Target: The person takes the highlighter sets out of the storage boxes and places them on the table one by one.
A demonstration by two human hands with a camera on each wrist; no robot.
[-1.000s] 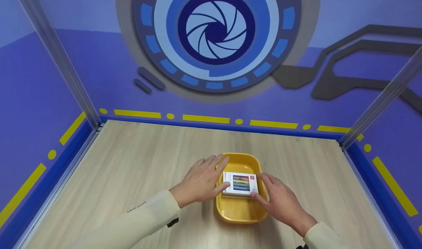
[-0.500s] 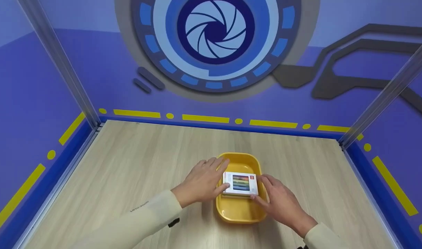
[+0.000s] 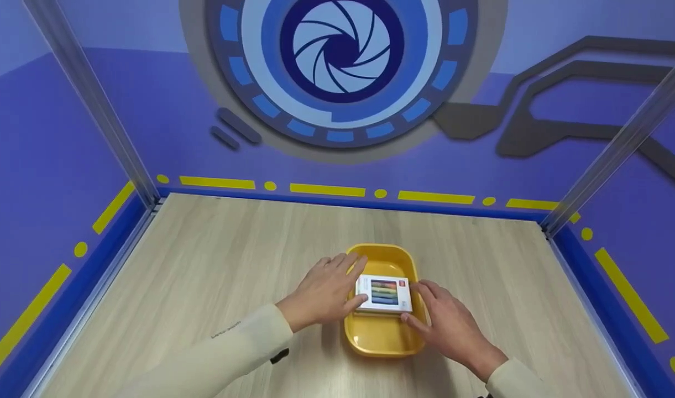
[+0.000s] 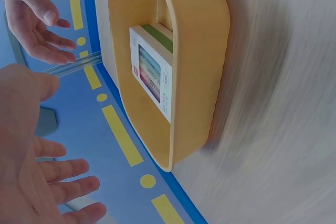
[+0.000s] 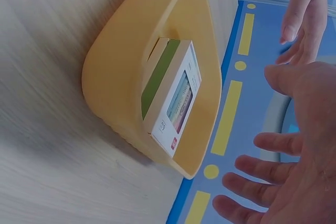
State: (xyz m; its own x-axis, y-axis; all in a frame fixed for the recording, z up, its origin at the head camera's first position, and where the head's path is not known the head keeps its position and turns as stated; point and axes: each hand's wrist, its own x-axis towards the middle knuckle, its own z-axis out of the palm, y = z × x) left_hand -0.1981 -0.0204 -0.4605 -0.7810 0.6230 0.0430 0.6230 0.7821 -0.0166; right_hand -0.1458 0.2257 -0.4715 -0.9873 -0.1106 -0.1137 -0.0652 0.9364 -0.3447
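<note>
A yellow plastic basin [image 3: 386,349] stands on the table in the head view. Inside it lies a white box [image 3: 406,300] with a window showing coloured sticks. Both wrist views show a green-sided layer [image 5: 160,80] under the white top, tilted within the basin. My left hand [image 3: 327,288] is held over the basin's left rim, fingers extended. On the opposite side, my right hand [image 3: 452,323] hovers by the right rim, its fingers loosely spread. The left wrist view shows a gap between my left hand [image 4: 37,156] and the basin; nothing is held in either palm.
The wood-grain table [image 3: 249,243] reaches back to a blue-purple wall [image 3: 166,110] with a round aperture design. Metal posts [image 3: 102,110] stand at the back corners. Side panels with yellow dashes border the table left and right.
</note>
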